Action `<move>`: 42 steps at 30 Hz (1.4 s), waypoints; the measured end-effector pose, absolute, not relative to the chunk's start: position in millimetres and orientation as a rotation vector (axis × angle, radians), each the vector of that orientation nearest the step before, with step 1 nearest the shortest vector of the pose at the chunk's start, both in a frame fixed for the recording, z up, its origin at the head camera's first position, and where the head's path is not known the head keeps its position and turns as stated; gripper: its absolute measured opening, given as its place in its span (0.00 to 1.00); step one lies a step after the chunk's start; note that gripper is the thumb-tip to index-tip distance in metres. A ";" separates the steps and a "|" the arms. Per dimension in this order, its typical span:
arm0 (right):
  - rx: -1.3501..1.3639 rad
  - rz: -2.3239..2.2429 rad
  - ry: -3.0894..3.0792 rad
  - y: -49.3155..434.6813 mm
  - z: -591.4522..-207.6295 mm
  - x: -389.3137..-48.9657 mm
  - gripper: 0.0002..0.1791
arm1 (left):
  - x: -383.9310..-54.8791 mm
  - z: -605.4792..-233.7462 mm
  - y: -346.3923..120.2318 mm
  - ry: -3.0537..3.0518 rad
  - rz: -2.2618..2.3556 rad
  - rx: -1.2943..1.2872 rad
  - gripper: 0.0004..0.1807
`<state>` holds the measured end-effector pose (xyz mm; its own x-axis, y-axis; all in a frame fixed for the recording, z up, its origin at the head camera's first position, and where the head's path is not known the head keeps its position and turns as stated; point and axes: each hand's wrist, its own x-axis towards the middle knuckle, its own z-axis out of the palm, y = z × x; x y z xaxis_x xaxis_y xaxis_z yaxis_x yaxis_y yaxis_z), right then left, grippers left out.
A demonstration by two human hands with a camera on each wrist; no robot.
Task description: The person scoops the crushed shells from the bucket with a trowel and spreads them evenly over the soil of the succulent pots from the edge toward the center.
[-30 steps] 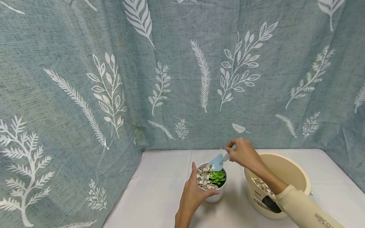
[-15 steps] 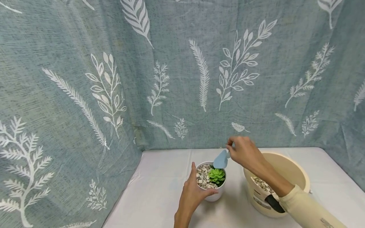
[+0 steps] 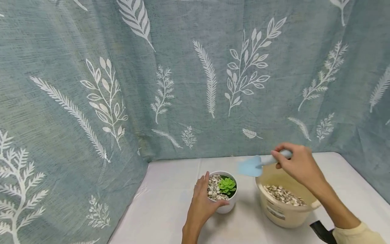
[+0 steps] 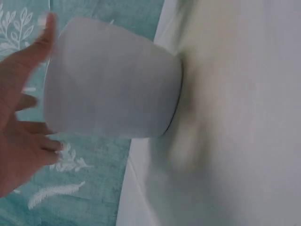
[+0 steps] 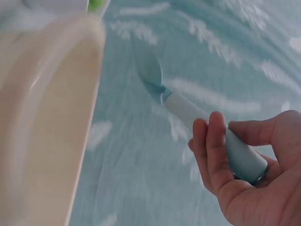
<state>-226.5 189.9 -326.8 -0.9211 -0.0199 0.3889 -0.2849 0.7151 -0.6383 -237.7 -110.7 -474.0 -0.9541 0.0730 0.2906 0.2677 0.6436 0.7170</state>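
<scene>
A white flowerpot stands upright on the table, holding pale pebbles on its left and a green succulent on its right. My left hand grips the pot, thumb along the near side and fingers at the left of the rim; the left wrist view shows the pot's bare wall. My right hand holds a light blue hand trowel by its handle, with the blade pointing left above the gap between pot and bucket. In the right wrist view, the fingers curl round the handle.
A cream bucket with pebbles in it stands right of the pot, beneath my right forearm. Its tall rim is close to the right hand. The white table backs onto a leaf-patterned curtain.
My right hand has drawn the trowel away from the pot, rightward toward the bucket, and the blade has turned to point left. The left hand stays at the pot. The head view has shifted slightly.
</scene>
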 end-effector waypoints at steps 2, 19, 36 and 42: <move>0.175 0.982 -2.553 215.8 -327.7 -216.7 0.14 | -237.9 -470.5 -98.3 -2.581 -1.188 -0.323 0.62; 0.305 0.367 -2.603 257.7 -387.5 -217.9 0.03 | -233.0 -460.6 6.6 -2.584 -1.088 -0.865 0.48; -0.039 0.900 -2.737 246.2 -410.5 -243.1 0.14 | -232.9 -461.3 15.8 -2.494 -1.129 -0.860 0.45; -0.102 0.972 -2.731 250.3 -408.9 -235.3 0.10 | -232.1 -462.8 16.5 -2.510 -1.135 -0.849 0.44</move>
